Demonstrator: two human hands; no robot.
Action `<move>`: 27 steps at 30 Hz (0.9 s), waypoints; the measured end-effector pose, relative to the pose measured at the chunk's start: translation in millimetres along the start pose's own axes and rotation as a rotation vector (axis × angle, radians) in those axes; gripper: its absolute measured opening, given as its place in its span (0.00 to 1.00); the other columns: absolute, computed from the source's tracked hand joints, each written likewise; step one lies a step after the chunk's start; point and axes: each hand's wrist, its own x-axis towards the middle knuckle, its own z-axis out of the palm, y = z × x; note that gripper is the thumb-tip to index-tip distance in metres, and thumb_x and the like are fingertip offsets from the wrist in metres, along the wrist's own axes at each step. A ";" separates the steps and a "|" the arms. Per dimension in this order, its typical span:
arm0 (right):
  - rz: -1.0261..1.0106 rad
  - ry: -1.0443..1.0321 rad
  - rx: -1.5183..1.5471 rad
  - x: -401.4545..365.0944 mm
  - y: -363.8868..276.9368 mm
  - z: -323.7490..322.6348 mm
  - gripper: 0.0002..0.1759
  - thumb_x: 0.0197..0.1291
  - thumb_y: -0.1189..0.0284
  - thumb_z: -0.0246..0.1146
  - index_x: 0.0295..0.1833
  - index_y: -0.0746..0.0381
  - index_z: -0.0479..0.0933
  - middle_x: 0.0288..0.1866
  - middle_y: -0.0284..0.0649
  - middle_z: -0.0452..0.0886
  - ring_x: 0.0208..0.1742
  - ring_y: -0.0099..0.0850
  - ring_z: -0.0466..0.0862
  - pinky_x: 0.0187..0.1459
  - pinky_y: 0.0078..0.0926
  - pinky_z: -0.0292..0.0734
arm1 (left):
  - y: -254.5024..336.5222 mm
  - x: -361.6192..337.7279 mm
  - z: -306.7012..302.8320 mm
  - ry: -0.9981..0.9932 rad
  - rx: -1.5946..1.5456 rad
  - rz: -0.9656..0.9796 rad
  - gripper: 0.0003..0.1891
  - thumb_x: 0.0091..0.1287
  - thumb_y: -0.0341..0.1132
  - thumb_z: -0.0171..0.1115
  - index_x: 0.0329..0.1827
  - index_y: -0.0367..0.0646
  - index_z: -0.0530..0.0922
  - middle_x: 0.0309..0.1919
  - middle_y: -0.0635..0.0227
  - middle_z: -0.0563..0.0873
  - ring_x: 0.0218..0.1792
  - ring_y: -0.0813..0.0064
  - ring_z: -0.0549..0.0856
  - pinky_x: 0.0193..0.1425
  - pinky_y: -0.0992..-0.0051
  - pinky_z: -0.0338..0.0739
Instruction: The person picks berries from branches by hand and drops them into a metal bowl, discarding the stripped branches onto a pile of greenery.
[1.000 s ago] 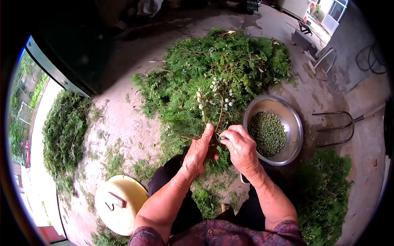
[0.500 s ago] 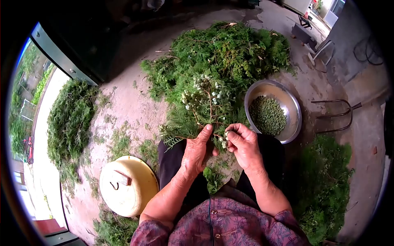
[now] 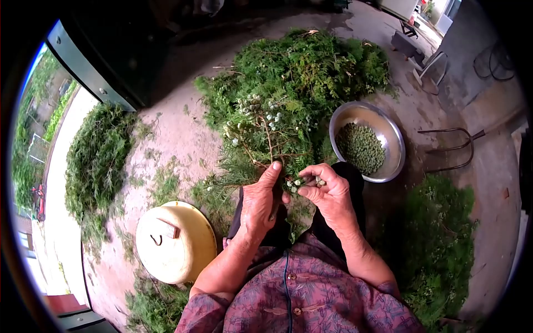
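My left hand (image 3: 258, 205) is closed around the stem of a leafy conifer branch (image 3: 270, 133), its thumb lying along the stem. Clusters of pale blue-green cones (image 3: 252, 102) sit on the branch's upper twigs. Close on the right, my right hand (image 3: 333, 201) has its thumb and fingers curled about a few small green cones (image 3: 319, 181), beside more cones low on the branch. Right of the hands stands a metal bowl (image 3: 395, 140), partly filled with loose green cones (image 3: 361, 149).
A large heap of cut conifer branches (image 3: 311, 72) lies ahead. More greenery (image 3: 97, 161) is piled at the left and to the right (image 3: 438, 244). An upturned yellow basin (image 3: 186, 244) sits at lower left. A metal fork (image 3: 469, 152) lies at the right.
The view has shifted slightly. My left hand and the branch have moved a little left, and my right hand's fingers have loosened from a tight pinch, showing cones between them.
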 end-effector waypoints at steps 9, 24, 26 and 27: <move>-0.052 -0.046 -0.016 0.2 7.3 0.9 0.06 0.55 0.80 0.63 0.39 0.64 0.77 0.27 0.30 0.73 0.24 0.16 0.72 0.26 0.15 0.69 | -12.9 -4.9 6.2 -0.003 0.040 0.022 0.08 0.64 0.35 0.61 0.36 0.39 0.75 0.23 0.68 0.80 0.13 0.78 0.74 0.11 0.83 0.65; 0.395 -0.050 0.888 -15.7 30.0 -10.3 0.09 0.56 0.78 0.64 0.43 0.64 0.74 0.29 0.31 0.73 0.21 0.16 0.69 0.20 0.11 0.60 | -13.2 8.7 11.4 0.084 0.109 0.145 0.10 0.64 0.38 0.61 0.38 0.40 0.75 0.24 0.67 0.81 0.12 0.80 0.73 0.10 0.83 0.63; 0.111 0.047 0.302 -13.2 20.2 -4.3 0.14 0.51 0.83 0.66 0.44 0.62 0.76 0.30 0.31 0.73 0.25 0.17 0.70 0.23 0.14 0.64 | -18.0 9.8 11.2 0.078 0.099 0.151 0.11 0.64 0.38 0.61 0.37 0.38 0.75 0.23 0.66 0.80 0.12 0.79 0.72 0.12 0.81 0.64; -0.140 0.091 -0.096 -9.0 20.1 -2.9 0.14 0.49 0.84 0.66 0.43 0.62 0.78 0.30 0.31 0.73 0.26 0.19 0.71 0.25 0.14 0.67 | -19.9 10.6 11.0 0.075 0.092 0.158 0.11 0.65 0.38 0.61 0.36 0.38 0.75 0.23 0.66 0.80 0.12 0.78 0.72 0.13 0.80 0.65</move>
